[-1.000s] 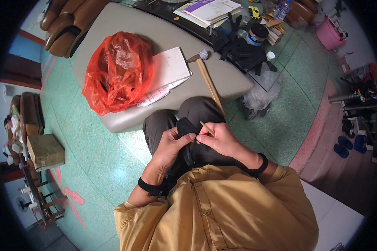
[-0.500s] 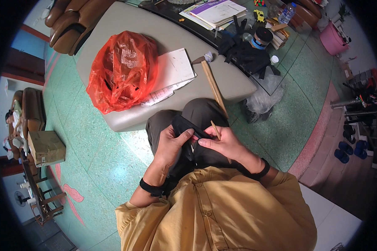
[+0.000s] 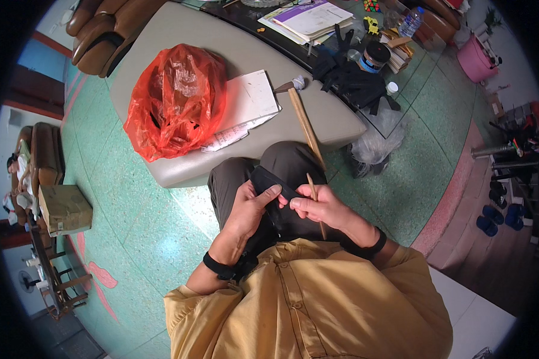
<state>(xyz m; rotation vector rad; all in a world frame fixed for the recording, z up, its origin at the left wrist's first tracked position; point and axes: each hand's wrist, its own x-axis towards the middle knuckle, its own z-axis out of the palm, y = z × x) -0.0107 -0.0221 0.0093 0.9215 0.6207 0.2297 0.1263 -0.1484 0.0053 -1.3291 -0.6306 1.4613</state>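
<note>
Flat black piece [image 3: 269, 180], left hand [image 3: 250, 205] pinching one end, right hand [image 3: 323, 204] grasping the other and a wooden stick [image 3: 311, 185], steeper than before

- A black fabric piece [image 3: 270, 182] bridges the left hand [image 3: 248, 206] and right hand [image 3: 324, 206], closing the gap between them.
- A thin stick [image 3: 323, 228] juts from both sides of the right hand.
- Dark trouser legs [image 3: 229, 175] block the way directly below.
- Ahead, a long wooden strip [image 3: 306, 128] slants across the gray padded bench's [image 3: 245, 52] near edge to the right knee.
- A red plastic bag [image 3: 176, 105] and white board [image 3: 254, 99] obstruct forward-left; bench top beyond them offers passage.
- Leftward, green floor [image 3: 144, 227] leaves wide room before the cardboard box [image 3: 66, 209].
- Rightward, floor opens below the clear plastic bag [image 3: 377, 142].
</note>
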